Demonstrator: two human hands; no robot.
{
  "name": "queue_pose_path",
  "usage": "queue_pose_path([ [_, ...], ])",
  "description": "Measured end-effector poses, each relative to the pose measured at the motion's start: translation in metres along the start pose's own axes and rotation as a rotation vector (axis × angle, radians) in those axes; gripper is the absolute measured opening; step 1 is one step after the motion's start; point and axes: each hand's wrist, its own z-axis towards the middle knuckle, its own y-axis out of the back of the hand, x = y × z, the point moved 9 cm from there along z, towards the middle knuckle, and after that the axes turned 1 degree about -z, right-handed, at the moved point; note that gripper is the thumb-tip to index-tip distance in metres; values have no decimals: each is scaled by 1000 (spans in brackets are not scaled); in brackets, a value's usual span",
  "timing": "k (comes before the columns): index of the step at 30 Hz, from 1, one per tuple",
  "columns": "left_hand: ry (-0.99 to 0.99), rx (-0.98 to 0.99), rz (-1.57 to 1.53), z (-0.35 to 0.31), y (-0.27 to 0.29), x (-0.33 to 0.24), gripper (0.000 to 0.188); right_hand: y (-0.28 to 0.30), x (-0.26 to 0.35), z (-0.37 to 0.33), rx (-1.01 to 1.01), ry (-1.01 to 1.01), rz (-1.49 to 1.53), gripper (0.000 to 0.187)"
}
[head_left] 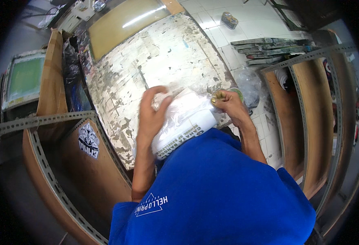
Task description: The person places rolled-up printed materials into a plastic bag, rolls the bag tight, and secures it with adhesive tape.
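A white folded item with dark printed lettering (200,121) lies at the table's near edge, against my blue shirt. Clear, shiny plastic wrap (178,109) covers its far part; whether it is a bag or a loose sheet, I cannot make out. Over the plastic's left side is my left hand (151,112), slightly blurred, thumb and fingers curved but apart, with nothing between them. My right hand (231,105) pinches the right edge of the plastic, and its fingertips carry a yellow-gold stain.
The worn, paint-flecked table (167,57) bears a framed yellowish screen (124,28) at its far end. Metal-framed wooden shelves (314,94) stand right, a brown board with a sticker (93,159) left. Long dark strips (269,49) and crumpled clear plastic (248,83) are beyond the table's right side.
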Motion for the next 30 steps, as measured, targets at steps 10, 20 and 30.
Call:
queue_pose_path([
  [10,882,-238,122,-178,111,96,38,-1,18,-1,19,59,-264,8],
  [20,880,-249,-125,-195,91,109,43,-4,-6,2,147,-87,-66,6],
  [30,897,-311,-107,-206,100,107,38,-11,20,-3,98,-7,-259,6],
])
